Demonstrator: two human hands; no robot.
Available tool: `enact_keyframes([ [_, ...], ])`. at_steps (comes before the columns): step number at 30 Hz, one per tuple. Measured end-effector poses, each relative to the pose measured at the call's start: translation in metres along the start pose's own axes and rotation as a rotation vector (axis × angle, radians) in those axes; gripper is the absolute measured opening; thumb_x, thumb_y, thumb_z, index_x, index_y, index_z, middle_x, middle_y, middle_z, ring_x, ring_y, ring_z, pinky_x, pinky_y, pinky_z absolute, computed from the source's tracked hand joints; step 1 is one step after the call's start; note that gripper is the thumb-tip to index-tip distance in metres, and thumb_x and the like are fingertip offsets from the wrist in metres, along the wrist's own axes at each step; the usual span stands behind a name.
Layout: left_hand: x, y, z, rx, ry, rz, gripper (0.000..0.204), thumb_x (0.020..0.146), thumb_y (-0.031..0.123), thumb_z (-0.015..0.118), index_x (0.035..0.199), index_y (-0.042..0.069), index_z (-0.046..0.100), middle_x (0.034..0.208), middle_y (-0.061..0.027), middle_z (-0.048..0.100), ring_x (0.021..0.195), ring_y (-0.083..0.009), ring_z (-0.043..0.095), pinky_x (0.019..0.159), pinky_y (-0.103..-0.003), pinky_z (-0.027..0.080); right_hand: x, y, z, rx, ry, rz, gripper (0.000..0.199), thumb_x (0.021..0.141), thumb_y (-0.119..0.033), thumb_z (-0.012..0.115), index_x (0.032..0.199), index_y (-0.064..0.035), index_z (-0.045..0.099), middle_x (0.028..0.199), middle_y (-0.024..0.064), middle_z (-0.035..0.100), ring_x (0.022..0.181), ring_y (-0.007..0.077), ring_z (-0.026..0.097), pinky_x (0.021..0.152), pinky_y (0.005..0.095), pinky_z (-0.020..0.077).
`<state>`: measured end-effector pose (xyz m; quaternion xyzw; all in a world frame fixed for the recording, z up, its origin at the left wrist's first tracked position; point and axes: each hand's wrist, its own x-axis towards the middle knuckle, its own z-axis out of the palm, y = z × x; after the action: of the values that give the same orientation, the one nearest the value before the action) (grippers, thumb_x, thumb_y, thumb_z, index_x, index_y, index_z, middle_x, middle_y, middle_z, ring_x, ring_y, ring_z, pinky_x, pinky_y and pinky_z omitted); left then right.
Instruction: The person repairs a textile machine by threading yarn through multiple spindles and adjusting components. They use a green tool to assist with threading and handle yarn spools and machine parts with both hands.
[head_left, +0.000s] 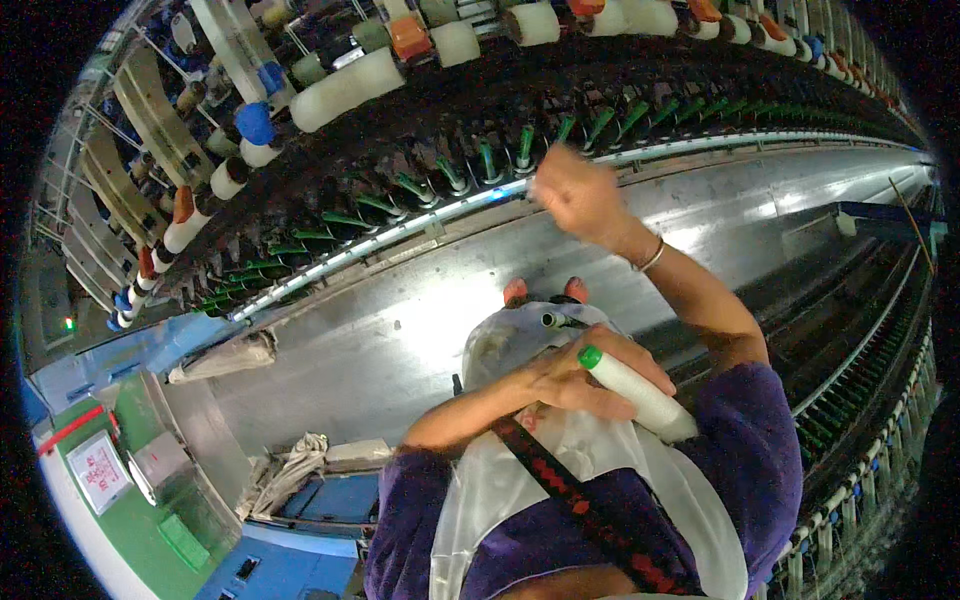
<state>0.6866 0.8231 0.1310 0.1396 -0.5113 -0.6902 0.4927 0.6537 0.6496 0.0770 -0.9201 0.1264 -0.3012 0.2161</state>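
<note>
My left hand [590, 378] is across my front, its fingers wrapped round a bobbin of white yarn [645, 398] with a green tip. Just beyond its knuckles a dark hollow tube end [549, 320] pokes out; whether that hand also grips it is unclear. My right hand [580, 198] reaches forward to the spinning frame's rail [640, 157]. It looks curled but is smeared by motion, and its fingertips are hidden. Closest to it are green bobbin tubes [526, 147] standing in a long row on the spindles.
Above the spindles hang thick white roving bobbins [347, 88]. A metal-grey aisle floor [400, 330] runs between this frame and another spindle row [850, 410] behind me on the right. Bundled cloth [290, 470] lies by a blue cabinet [300, 560] at lower left, near a green panel [140, 470].
</note>
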Motion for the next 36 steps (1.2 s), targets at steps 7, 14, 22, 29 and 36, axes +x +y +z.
enact_keyframes([
  [7,0.019,-0.006,0.019,-0.275,0.209,-0.17,0.029,0.083,0.016,0.067,0.107,0.001,0.065,0.098,-0.0097,0.067,0.081,-0.0153,0.063,0.071,-0.028,0.051,-0.149,0.083,0.109,0.056,-0.835,0.319,0.034,0.08,-0.035,0.063,0.098,-0.006,0.061,0.103,0.0145,0.063,0.096,0.032,0.06,0.085,0.0437,0.0466],
  [14,-0.039,-0.004,-0.001,-0.044,0.763,-0.198,0.009,0.086,0.001,0.061,0.089,-0.003,0.069,0.07,-0.0055,0.065,0.055,-0.0061,0.052,0.049,-0.02,0.041,-0.118,0.071,0.098,0.383,-0.661,0.502,0.034,0.082,-0.029,0.065,0.106,-0.0041,0.063,0.1,0.0145,0.067,0.091,0.0289,0.064,0.081,0.0382,0.0499],
  [22,-0.051,-0.019,-0.001,-0.205,0.931,-0.035,0.033,0.093,0.031,0.057,0.09,-0.001,0.066,0.073,-0.0065,0.064,0.055,-0.0062,0.049,0.052,-0.019,0.036,-0.073,0.042,0.009,1.318,-0.72,0.762,0.045,0.09,-0.048,0.055,0.098,-0.0048,0.067,0.085,0.0068,0.067,0.069,0.0152,0.063,0.057,0.0263,0.0516],
  [29,-0.005,-0.016,0.023,-0.521,0.654,-0.2,0.041,0.085,0.039,0.066,0.101,0.0,0.064,0.092,-0.008,0.068,0.081,-0.0128,0.062,0.068,-0.023,0.048,-0.065,0.032,0.028,0.908,-0.7,0.753,0.035,0.088,-0.039,0.059,0.093,-0.0054,0.065,0.079,0.0027,0.064,0.062,0.0112,0.059,0.052,0.0261,0.0503],
  [36,0.025,0.008,-0.011,-0.07,0.237,-0.603,0.016,0.079,0.015,0.07,0.08,0.0,0.067,0.089,-0.0101,0.069,0.084,-0.0172,0.064,0.08,-0.029,0.048,-0.08,0.029,0.052,0.691,-0.728,0.63,0.031,0.087,-0.034,0.06,0.09,-0.0038,0.063,0.076,0.0039,0.062,0.065,0.0109,0.057,0.051,0.0265,0.0491],
])
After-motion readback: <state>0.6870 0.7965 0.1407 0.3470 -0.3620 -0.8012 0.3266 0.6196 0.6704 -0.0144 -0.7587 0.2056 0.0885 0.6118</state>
